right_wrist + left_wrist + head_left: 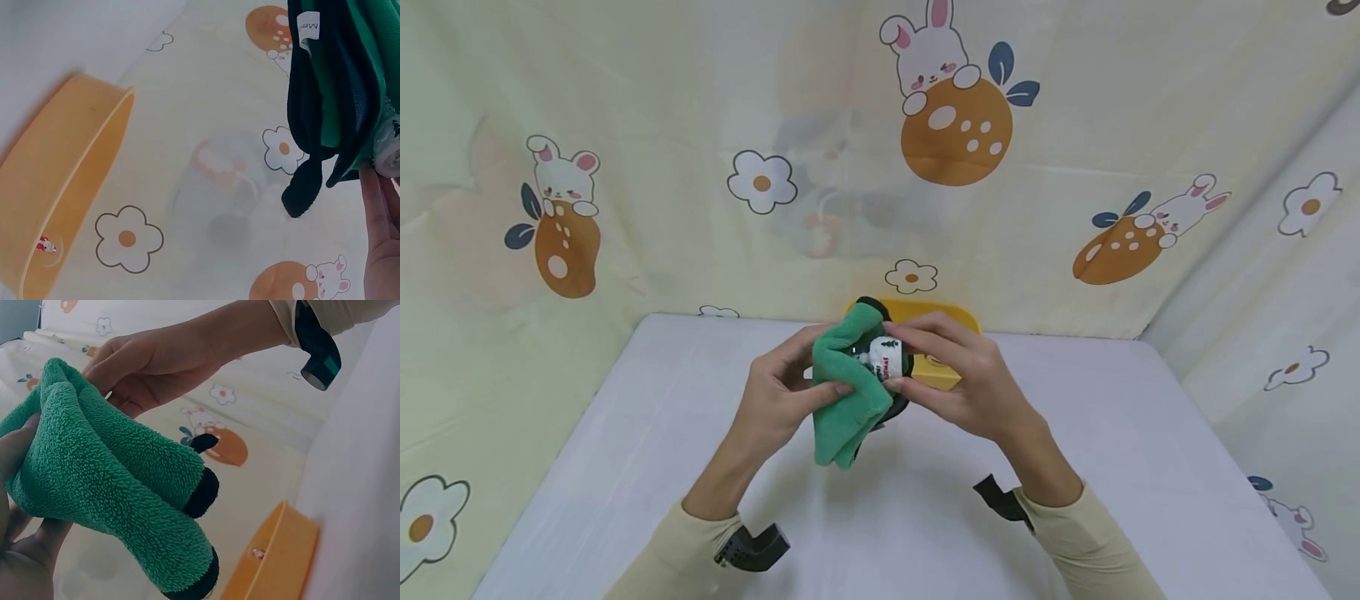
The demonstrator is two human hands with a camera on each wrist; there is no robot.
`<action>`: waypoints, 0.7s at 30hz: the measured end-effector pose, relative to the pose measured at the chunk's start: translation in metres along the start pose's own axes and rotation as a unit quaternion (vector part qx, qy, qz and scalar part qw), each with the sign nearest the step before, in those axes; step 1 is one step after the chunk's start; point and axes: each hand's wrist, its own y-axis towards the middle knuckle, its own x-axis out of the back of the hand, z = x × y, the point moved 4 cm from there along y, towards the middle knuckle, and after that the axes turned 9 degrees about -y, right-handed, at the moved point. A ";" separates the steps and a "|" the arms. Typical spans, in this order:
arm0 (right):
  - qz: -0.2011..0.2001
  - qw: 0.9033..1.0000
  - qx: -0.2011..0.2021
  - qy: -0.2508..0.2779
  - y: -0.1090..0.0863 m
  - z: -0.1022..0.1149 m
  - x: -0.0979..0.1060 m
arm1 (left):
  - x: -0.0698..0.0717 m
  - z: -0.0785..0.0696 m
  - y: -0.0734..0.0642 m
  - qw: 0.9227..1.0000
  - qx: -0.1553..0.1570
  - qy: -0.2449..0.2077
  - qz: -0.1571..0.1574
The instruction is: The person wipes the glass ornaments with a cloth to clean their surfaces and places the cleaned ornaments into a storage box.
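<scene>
Cloth (850,429) and labelled item (886,358) in hand

Nearest, beige sleeves (1093,546) reach over a white table (887,533). The left hand (778,392) grips the green cloth, thumb across its front; the right hand (973,375) pinches the labelled item against it. Both are held above the table. Beyond stands a yellow bin (953,312), then a rabbit-print curtain (662,208).

Through my cameras I am seeing two cream cloth sleeves (670,554). Black, bent wrist pieces (754,552) are poking out by the cuffs (706,523), the right one showing a small green patch (331,365).
</scene>
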 end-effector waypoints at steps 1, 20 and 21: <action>0.001 1.000 -0.006 0.003 0.000 0.000 0.000 | 0.000 0.000 0.000 1.000 -0.002 0.002 0.003; 0.046 0.991 -0.121 0.040 -0.001 -0.009 -0.004 | -0.005 0.000 -0.001 0.996 -0.049 0.068 0.020; 0.047 0.991 -0.121 0.044 -0.001 -0.010 -0.004 | -0.005 0.000 -0.001 0.997 -0.049 0.062 0.017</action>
